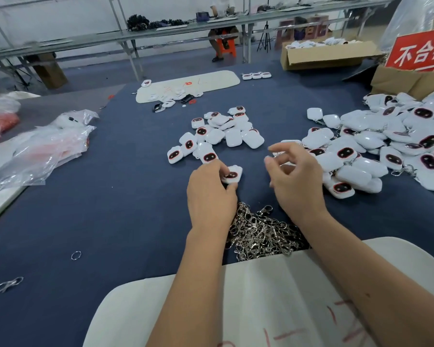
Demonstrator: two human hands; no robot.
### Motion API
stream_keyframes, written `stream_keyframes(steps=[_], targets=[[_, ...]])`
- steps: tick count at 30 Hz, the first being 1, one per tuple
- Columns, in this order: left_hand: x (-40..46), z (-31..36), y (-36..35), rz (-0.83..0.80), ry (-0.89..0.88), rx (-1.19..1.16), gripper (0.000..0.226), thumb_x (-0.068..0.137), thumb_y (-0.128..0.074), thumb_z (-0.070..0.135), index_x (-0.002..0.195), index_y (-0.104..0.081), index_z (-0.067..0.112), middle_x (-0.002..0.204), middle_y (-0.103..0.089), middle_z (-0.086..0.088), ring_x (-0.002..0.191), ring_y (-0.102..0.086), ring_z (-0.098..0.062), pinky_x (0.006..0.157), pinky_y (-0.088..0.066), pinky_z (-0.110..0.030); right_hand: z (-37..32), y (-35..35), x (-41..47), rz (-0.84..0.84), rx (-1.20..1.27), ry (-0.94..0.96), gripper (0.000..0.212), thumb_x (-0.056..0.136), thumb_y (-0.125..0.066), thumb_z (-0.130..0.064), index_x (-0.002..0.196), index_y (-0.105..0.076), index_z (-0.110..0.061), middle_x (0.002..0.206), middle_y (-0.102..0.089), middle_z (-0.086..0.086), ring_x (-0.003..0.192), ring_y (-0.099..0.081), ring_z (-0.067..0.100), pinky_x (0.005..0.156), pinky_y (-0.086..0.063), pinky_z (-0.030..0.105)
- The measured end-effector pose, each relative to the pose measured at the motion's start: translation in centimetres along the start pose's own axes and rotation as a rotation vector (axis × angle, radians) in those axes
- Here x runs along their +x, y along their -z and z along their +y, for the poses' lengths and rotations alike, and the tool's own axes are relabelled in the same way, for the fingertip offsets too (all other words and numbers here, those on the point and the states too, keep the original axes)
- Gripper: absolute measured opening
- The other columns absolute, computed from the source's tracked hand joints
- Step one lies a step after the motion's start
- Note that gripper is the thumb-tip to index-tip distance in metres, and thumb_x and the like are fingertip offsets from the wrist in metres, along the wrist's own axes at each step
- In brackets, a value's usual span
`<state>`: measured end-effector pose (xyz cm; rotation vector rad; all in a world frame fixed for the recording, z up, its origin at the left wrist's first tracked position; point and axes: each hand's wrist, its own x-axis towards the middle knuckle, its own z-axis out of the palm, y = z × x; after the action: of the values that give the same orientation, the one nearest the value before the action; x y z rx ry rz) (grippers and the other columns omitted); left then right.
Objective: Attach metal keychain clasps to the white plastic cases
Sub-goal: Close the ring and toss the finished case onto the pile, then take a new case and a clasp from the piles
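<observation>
Holding a white case [232,174] at its near edge, the left hand [208,194] has its fingers curled round it, dark face panel turned up, just above the blue tabletop [110,209]. The right hand [295,176] hovers just beside it, thumb and forefinger bent toward each other in a pinching shape; whether that grip has anything in it, I cannot tell, the blur hides it. Right below both hands lies the clasp heap [261,234], a tangle of silver metal clasps and rings, its near edge touching a white board [261,296] with red marks that both forearms cross. Beyond the held case sits a small pile [218,134] of cases, some face up, some face down. Off to the right, a much bigger pile [376,146] spreads out, and there rings and clasps show among the cases. On the near left of the cloth, a loose ring [76,255] and a stray clasp [9,284] lie well apart from the heap. Crumpled clear bags [43,149] rest at the left edge. At far right, a red sign [420,51] stands over a cardboard box [409,82], with an open carton [328,55] of white pieces behind. A second pale board [188,85] lies at the far end of the tabletop.
</observation>
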<state>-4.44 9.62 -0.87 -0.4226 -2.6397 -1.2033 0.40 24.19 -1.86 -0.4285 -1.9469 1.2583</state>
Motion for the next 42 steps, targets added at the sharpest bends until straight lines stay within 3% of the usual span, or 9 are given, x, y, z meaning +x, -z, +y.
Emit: stream_keyframes(steps=[2,6,10,14,19,24,28,34,42], targets=[[0.0,0.0,0.1,-0.019,0.036,-0.095,0.021,0.084,-0.077,0.014,0.092,-0.064,0.03,0.08,-0.071,0.013,0.085,-0.065,-0.005,0.08,-0.054,-0.033,-0.1,-0.2,-0.2,-0.144,-0.112,0.114,0.022,0.093,-0.068,-0.008,0.11,-0.069,-0.021,0.082,-0.067,-0.008,0.067,-0.063,0.018,0.072,-0.052,0.033],[0.0,0.1,0.2,-0.055,0.073,-0.224,0.024,0.084,-0.069,0.007,0.089,-0.067,0.03,0.07,-0.072,0.014,0.071,-0.065,-0.001,0.07,-0.05,-0.022,-0.1,-0.6,-0.4,-0.445,-0.431,0.33,0.033,0.09,-0.073,-0.015,0.122,-0.074,-0.022,0.125,-0.066,-0.001,0.118,-0.054,0.022,0.102,-0.035,0.025],[0.5,0.0,0.8,-0.089,0.107,-0.186,0.009,0.085,-0.076,0.026,0.083,-0.068,0.029,0.082,-0.07,0.01,0.083,-0.062,-0.005,0.076,-0.047,-0.023,-0.1,-0.9,-0.8,-0.451,-0.495,0.315,0.042,0.09,-0.077,-0.024,0.131,-0.07,-0.025,0.136,-0.061,0.001,0.128,-0.041,0.024,0.105,-0.025,0.019],[0.8,-0.4,2.2,-0.421,0.002,0.004,0.021,0.076,-0.083,0.049,0.078,-0.069,0.034,0.099,-0.061,-0.001,0.107,-0.049,-0.02,0.087,-0.042,-0.03,0.2,-0.8,-0.5,-0.372,-0.546,0.228,0.04,0.093,-0.074,-0.02,0.133,-0.068,-0.026,0.122,-0.06,0.003,0.118,-0.042,0.026,0.103,-0.029,0.025],[1.0,-0.1,2.9,-0.594,-0.13,0.085,0.018,0.074,-0.088,0.041,0.076,-0.071,0.035,0.103,-0.053,-0.003,0.107,-0.04,-0.021,0.089,-0.036,-0.028,0.3,-0.8,-0.1,-0.274,-0.486,0.169,0.018,0.103,-0.062,-0.023,0.117,-0.073,-0.018,0.103,-0.061,0.007,0.107,-0.051,0.029,0.097,-0.039,0.037],[1.1,-1.1,2.3,-0.432,-0.061,-0.138,0.021,0.087,-0.081,0.02,0.07,-0.069,0.026,0.07,-0.065,0.014,0.069,-0.053,-0.003,0.069,-0.043,-0.024,0.1,-0.5,0.1,-0.081,-0.255,0.086,0.032,0.107,-0.039,-0.013,0.076,-0.047,-0.008,0.073,-0.054,0.007,0.072,-0.067,0.031,0.065,-0.047,0.04],[1.4,-1.0,1.7,-0.23,0.091,-0.412,0.016,0.093,-0.073,0.017,0.078,-0.069,0.02,0.066,-0.064,0.002,0.061,-0.061,-0.006,0.064,-0.046,-0.025,-0.3,0.1,0.1,-0.188,0.162,-0.122,0.027,0.097,-0.035,-0.012,0.087,-0.059,-0.006,0.079,-0.071,0.006,0.06,-0.074,0.028,0.044,-0.049,0.035],[1.1,-0.4,1.2,-0.23,0.266,-0.806,0.011,0.098,-0.065,0.003,0.091,-0.072,0.007,0.075,-0.075,-0.003,0.067,-0.07,-0.011,0.064,-0.056,-0.021,-0.6,0.0,-0.2,-0.352,0.048,0.001,0.021,0.096,-0.067,-0.033,0.08,-0.066,-0.019,0.054,-0.04,0.001,0.05,-0.035,0.012,0.051,-0.03,0.022],[0.9,-0.2,0.9,-0.25,0.213,-0.799,0.006,0.094,-0.071,0.003,0.092,-0.076,0.004,0.073,-0.073,-0.009,0.065,-0.062,-0.012,0.062,-0.052,-0.019,-0.9,0.0,-0.5,-0.355,-0.086,0.074,0.008,0.088,-0.082,-0.022,0.084,-0.075,-0.023,0.056,-0.05,-0.008,0.053,-0.04,0.007,0.056,-0.035,0.021]])
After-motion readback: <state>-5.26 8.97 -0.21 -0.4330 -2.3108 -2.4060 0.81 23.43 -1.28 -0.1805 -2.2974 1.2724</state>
